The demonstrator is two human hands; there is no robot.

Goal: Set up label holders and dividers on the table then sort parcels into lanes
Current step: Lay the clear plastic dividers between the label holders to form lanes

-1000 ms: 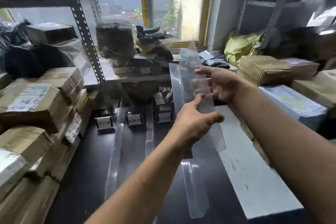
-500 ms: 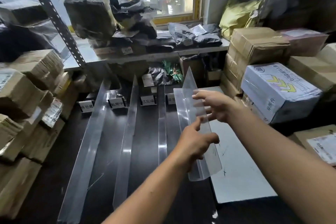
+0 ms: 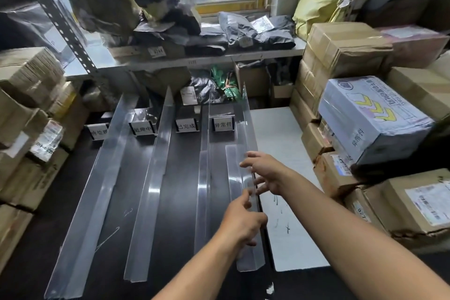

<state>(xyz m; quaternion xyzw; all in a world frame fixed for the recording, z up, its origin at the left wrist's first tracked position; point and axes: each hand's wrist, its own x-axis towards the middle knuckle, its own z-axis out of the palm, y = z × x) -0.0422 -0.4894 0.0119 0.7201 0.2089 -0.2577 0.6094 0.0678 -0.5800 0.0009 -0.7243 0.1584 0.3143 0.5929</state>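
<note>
Currently: clear divider (image 3: 247, 126), rightmost of four, stands on dark tabletop (image 3: 180, 190) beside a white board (image 3: 275, 129); likely light, stiff, slippery plastic, best held along its upright's top edge, where left hand (image 3: 243, 221) seemingly pinches and right hand (image 3: 265, 173) rests, fingers spread.

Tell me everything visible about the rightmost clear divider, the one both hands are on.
The rightmost divider is a long clear plastic strip bent into an L: a flat foot and an upright wall. It stands on the dark table along the white board's edge, its far end past the last label holder. The left hand grips its wall; the right hand touches its top edge with spread fingers.
</note>
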